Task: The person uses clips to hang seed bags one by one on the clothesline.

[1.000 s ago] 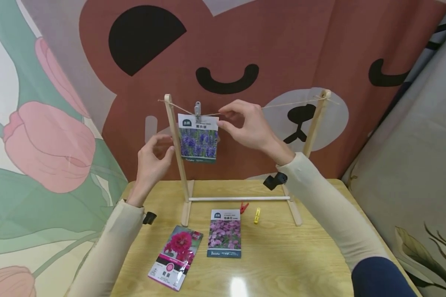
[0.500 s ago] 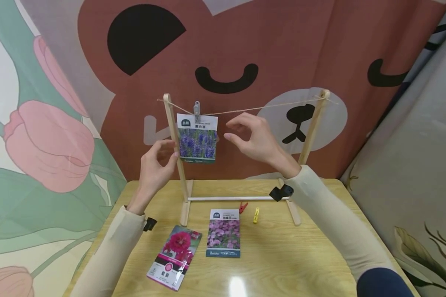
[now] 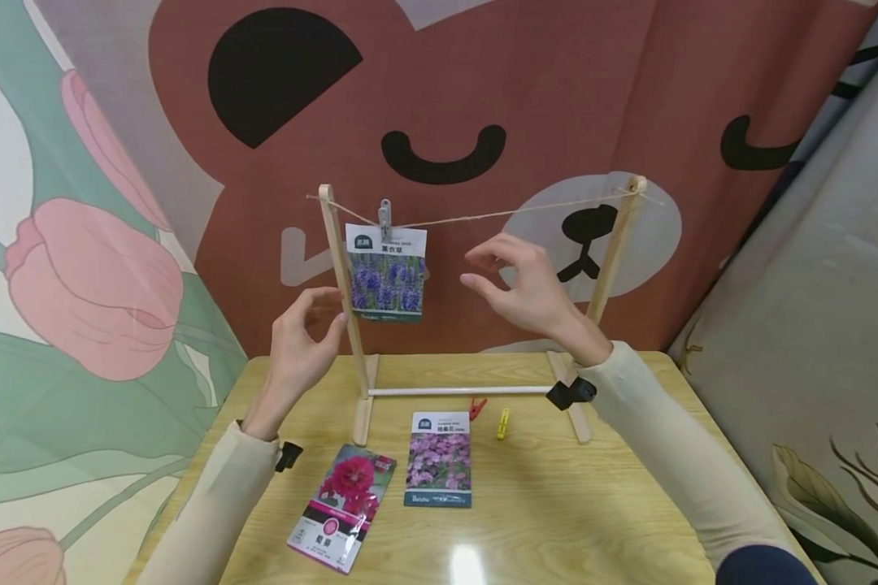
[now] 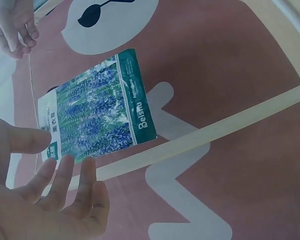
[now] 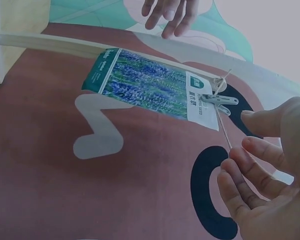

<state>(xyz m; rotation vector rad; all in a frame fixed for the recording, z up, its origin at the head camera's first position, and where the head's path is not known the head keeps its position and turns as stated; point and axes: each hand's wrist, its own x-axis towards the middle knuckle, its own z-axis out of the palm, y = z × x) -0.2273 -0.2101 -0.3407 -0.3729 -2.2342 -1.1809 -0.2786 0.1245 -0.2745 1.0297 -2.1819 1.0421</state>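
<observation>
A seed packet (image 3: 386, 276) with purple-blue flowers hangs from the string (image 3: 483, 215), held by a grey clothespin (image 3: 385, 218) near the left post (image 3: 344, 276). Beside that post is my left hand (image 3: 303, 345), thumb and fingers spread apart around nothing. My right hand (image 3: 523, 284) hovers below the string, right of the packet, its fingers loosely bent with a gap to the thumb. Both palms look bare in the wrist views, where the hanging packet (image 4: 97, 102) shows its green bottom edge and the clothespin (image 5: 219, 100) pinches its top.
On the table (image 3: 556, 520) lie a pink-flowered packet (image 3: 439, 459), a tilted red-flowered packet (image 3: 342, 508), a red clothespin (image 3: 477, 408) and a yellow clothespin (image 3: 503, 424). The wooden stand has a right post (image 3: 615, 252) and a white lower bar (image 3: 461, 392).
My right hand has come away from the string beside the packet, moving right and down. The left hand has dropped slightly. The packet stays hanging from its clothespin.
</observation>
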